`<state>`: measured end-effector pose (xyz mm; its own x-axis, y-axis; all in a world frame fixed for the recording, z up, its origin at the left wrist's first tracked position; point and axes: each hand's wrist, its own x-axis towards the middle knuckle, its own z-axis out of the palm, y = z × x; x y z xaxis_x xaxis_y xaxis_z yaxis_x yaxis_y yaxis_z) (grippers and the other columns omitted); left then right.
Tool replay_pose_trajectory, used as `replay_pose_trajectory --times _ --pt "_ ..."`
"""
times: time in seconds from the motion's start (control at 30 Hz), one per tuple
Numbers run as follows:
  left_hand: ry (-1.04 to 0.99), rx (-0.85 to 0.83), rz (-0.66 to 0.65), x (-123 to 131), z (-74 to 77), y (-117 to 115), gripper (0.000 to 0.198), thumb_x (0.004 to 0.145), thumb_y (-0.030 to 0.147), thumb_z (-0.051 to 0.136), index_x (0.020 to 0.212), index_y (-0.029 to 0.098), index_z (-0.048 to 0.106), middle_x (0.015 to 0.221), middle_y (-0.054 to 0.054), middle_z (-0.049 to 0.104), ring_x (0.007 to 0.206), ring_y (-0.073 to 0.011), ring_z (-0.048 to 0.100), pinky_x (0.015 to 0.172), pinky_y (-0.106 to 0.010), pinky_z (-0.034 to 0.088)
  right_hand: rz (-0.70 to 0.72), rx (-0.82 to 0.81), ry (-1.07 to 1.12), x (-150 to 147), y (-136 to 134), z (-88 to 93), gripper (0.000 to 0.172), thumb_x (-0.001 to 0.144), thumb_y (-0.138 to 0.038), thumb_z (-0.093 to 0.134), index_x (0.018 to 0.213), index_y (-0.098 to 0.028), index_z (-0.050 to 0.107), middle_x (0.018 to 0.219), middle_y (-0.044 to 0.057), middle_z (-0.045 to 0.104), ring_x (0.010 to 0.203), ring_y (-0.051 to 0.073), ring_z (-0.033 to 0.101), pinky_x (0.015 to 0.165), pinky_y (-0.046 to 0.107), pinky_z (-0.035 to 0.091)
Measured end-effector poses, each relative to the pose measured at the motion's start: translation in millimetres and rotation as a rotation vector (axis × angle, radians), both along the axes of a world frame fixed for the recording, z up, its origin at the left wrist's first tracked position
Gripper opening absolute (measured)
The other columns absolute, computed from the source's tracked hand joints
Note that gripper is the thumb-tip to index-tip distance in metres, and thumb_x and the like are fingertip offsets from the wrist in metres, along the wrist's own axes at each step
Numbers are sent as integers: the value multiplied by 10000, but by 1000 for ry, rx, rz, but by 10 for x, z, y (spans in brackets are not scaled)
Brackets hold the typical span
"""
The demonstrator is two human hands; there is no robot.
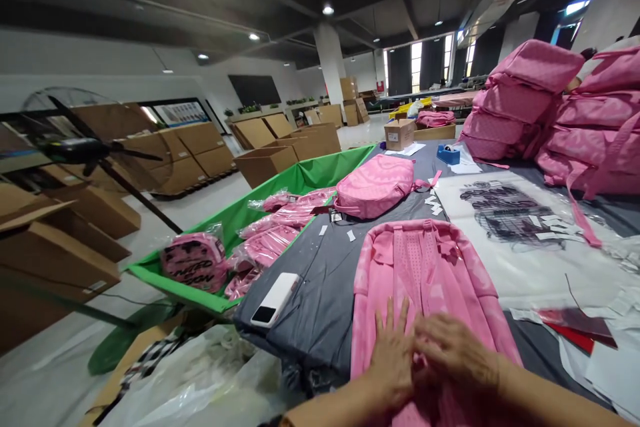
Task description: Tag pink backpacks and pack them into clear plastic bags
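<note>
A pink backpack [480, 287] lies on the dark cloth of the table [320, 300], its strap side up. My left hand [393, 353] rests flat on its left part with the fingers spread. Beside it, my right hand [453, 347] is bent over the middle of the backpack near the straps, its fingers close together; what they hold, if anything, is hidden. Farther back on the table lies a second pink backpack [377, 183]. A white power bank or similar white device [275, 300] is on the table to the left.
A green-lined bin [190, 290] with several bagged pink backpacks stands left. Stacked pink backpacks [520, 100] are at the back right. A white printed bag [525, 227], blue tape dispenser [448, 155] and papers lie right. A fan [80, 147] and cartons stand far left.
</note>
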<state>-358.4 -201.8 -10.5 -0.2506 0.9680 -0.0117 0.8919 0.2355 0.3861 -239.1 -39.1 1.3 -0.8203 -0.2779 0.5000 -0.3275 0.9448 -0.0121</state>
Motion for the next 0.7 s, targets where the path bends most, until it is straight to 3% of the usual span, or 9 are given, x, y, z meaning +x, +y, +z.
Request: replay_pose_trajectory --times 0.07,0.13,0.2,0.23,0.3,0.4,0.53,0.6,0.7 --pt "-17 -31 -10 92 82 -146 780 885 724 474 1564 383 295 1668 -103 221 1504 -494 180 1123 -762 202 -375 -68 73 -118 278 59 378 945 -162 412 1263 -221 606 1170 103 684 1063 232 611 944 406 475" --pt "-6 -81 -6 54 248 -133 693 918 730 387 1498 355 445 1544 -138 472 1389 -472 421 1059 -711 339 -657 -142 57 -297 539 28 447 953 -153 372 1339 -221 587 1269 103 663 1167 250 594 1033 422 446" --pt "35 -91 24 -108 448 51 602 978 656 313 1359 291 603 1195 -138 728 1114 -376 643 972 -603 447 -736 -162 26 -457 675 -98 467 934 -162 381 1354 -136 584 1308 160 646 1223 294 575 1066 463 430" --pt "77 -60 43 -217 531 194 575 1001 611 301 1311 260 634 1048 -120 762 1000 -334 675 940 -558 469 -738 -156 12 -511 690 -180 474 923 -174 392 1347 -87 585 1321 197 634 1244 318 565 1074 489 422" --pt "188 55 40 -433 604 534 510 1025 524 333 1333 224 608 1075 -113 757 1027 -306 669 971 -526 462 -755 -146 -16 -560 653 -330 488 916 -207 406 1339 -44 587 1358 234 605 1284 334 542 1094 514 403" --pt "276 170 -106 -628 428 1000 504 1027 432 403 1480 219 457 1514 -110 520 1408 -290 447 1162 -526 333 -788 -143 -26 -528 571 -416 492 925 -231 427 1374 -93 575 1419 195 570 1324 291 513 1121 471 383" --pt "146 227 -104 -682 -16 1255 620 1014 440 400 1570 194 279 1641 -104 318 1528 -245 255 1256 -502 183 -894 -196 27 -458 575 -322 395 939 -234 474 1294 -165 632 1330 185 617 1229 314 560 1037 477 428" --pt "8 281 -7 -705 -137 1293 668 971 440 474 1558 173 301 1627 -126 344 1520 -262 269 1255 -493 184 -928 -246 59 -453 618 -278 308 963 -243 465 1191 -200 667 1171 154 679 1075 301 618 927 447 470" --pt "-243 348 157 -762 -162 1395 570 934 410 512 1442 154 473 1319 -142 649 1304 -288 536 1168 -517 328 -929 -333 100 -474 699 -261 234 974 -247 456 1016 -199 682 948 103 712 875 269 646 789 390 478"
